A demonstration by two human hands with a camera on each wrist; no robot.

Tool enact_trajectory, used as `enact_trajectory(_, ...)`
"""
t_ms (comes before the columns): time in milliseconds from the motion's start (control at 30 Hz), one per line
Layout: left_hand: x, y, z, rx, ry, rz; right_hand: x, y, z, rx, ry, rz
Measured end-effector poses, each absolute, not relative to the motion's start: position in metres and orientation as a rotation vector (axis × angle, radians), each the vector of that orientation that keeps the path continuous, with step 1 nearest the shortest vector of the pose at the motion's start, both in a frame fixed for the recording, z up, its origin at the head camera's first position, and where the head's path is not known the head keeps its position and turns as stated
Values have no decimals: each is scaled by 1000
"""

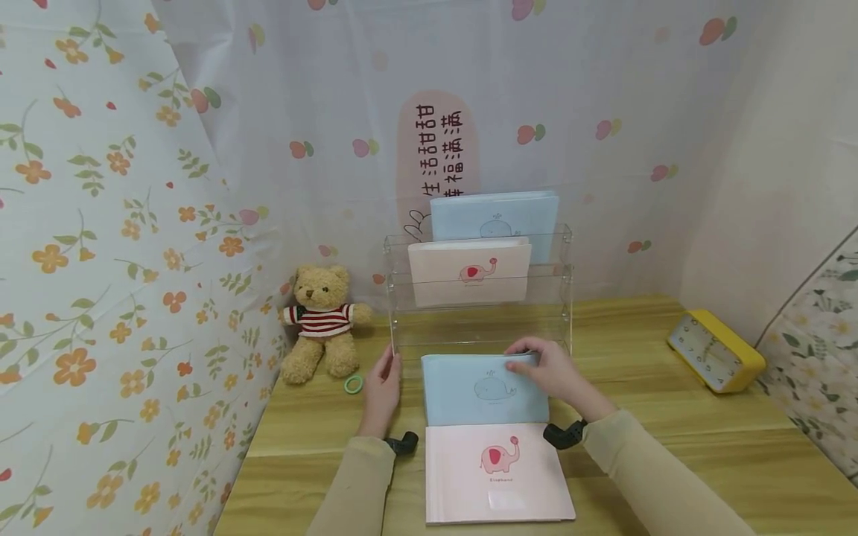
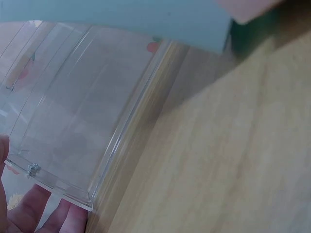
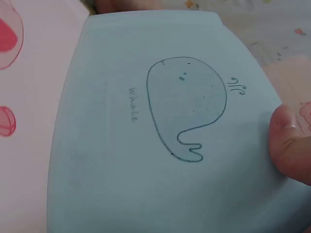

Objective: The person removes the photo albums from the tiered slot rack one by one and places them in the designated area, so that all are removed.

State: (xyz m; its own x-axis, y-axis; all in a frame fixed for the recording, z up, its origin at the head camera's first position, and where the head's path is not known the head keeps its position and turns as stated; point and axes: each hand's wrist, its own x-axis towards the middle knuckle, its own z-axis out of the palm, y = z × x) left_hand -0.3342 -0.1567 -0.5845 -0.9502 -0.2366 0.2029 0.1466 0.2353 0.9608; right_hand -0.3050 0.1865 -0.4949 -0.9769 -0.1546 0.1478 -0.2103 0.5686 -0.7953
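My right hand [image 1: 558,378] pinches the top edge of a light blue whale book [image 1: 450,394], its thumb lying on the cover in the right wrist view. The book tilts up behind a pink elephant book [image 1: 462,476], which lies on the table. At the left side of a clear acrylic rack [image 1: 394,294], my left hand [image 1: 382,391] grips the side panel. The left wrist view shows fingertips [image 2: 35,200] behind that panel's edge. Higher in the rack stand another pink elephant book [image 1: 432,272] and, behind it, another blue whale book [image 1: 462,214].
A teddy bear [image 1: 322,324] in a striped shirt sits left of the rack, with a small green ring [image 1: 353,384] in front of it. A yellow clock [image 1: 717,353] stands at the right on the wooden table [image 1: 630,350]. Patterned curtains [image 1: 322,97] enclose the table.
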Motion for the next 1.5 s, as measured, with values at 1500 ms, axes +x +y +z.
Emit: enact_trajectory(1500, -334, -157, -586, 105, -2205, -1776, -305, 191, -577, 297, -2628, 1426)
